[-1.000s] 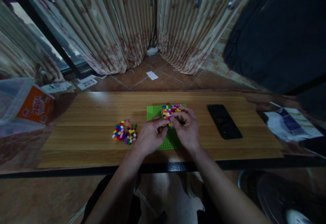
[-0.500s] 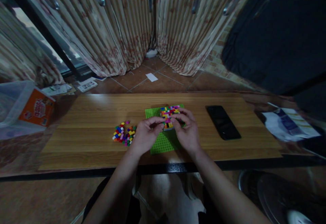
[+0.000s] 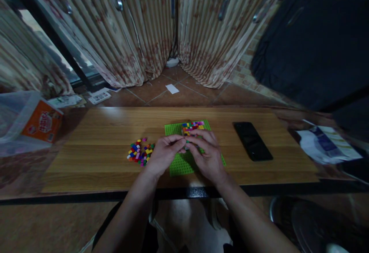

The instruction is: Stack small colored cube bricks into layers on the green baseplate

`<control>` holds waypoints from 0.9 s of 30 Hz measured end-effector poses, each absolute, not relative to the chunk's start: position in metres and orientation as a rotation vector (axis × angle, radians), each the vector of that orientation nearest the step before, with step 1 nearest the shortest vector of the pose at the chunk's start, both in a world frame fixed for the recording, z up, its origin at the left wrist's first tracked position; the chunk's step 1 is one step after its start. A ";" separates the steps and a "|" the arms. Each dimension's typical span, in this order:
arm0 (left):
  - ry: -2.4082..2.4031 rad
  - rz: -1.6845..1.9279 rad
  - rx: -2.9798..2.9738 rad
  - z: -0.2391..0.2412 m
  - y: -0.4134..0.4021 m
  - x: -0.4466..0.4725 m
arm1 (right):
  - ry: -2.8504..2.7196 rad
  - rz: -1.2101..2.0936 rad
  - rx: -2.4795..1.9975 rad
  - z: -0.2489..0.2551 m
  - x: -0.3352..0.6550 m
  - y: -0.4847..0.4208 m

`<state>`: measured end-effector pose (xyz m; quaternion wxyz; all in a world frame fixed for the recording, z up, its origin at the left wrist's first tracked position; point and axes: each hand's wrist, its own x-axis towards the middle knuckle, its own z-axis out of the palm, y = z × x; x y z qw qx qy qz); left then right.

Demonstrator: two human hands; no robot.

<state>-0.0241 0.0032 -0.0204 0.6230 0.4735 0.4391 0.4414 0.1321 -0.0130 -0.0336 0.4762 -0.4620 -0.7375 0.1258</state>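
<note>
A green studded baseplate [image 3: 177, 164] lies on the wooden table [image 3: 98, 130] in front of me. A patch of small multicoloured bricks [image 3: 192, 126] covers its far right part. My left hand [image 3: 163, 155] and my right hand [image 3: 206, 156] meet over the plate's middle, fingertips pinched together at the near edge of the brick patch. What the fingertips hold is too small to make out. A loose pile of coloured bricks [image 3: 140, 151] lies on the table just left of my left hand.
A black phone [image 3: 252, 141] lies flat to the right of the plate. A clear plastic box with an orange label [image 3: 40, 121] stands at the far left. Papers [image 3: 325, 142] sit at the right end. Curtains and a tiled floor lie beyond the table.
Both hands have drawn slightly toward me over the plate, now covering more of the brick patch. The fingertips have closed in on each other. The view has shifted a little.
</note>
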 end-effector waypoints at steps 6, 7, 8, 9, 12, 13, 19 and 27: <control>1.063 1.024 1.163 -0.022 0.004 -0.027 | -1.758 0.302 -1.165 -0.032 0.140 -0.009; 1.089 1.036 1.171 -0.023 0.005 -0.028 | -1.759 0.286 -1.182 -0.033 0.142 -0.008; 1.121 1.042 1.182 -0.025 0.005 -0.029 | -1.766 0.272 -1.198 -0.033 0.144 -0.008; 1.155 1.040 1.198 -0.026 0.006 -0.031 | -1.777 0.260 -1.212 -0.033 0.146 -0.008; 1.216 1.013 1.255 -0.033 0.008 -0.033 | -1.831 0.240 -1.228 -0.035 0.151 -0.008; 1.221 1.003 1.273 -0.035 0.008 -0.033 | -1.854 0.236 -1.228 -0.036 0.151 -0.009; 1.252 0.976 1.352 -0.038 0.006 -0.029 | -1.884 0.236 -1.252 -0.042 0.148 -0.007; 1.280 0.971 1.469 -0.038 0.006 -0.028 | -1.685 0.391 -1.287 -0.043 0.141 -0.006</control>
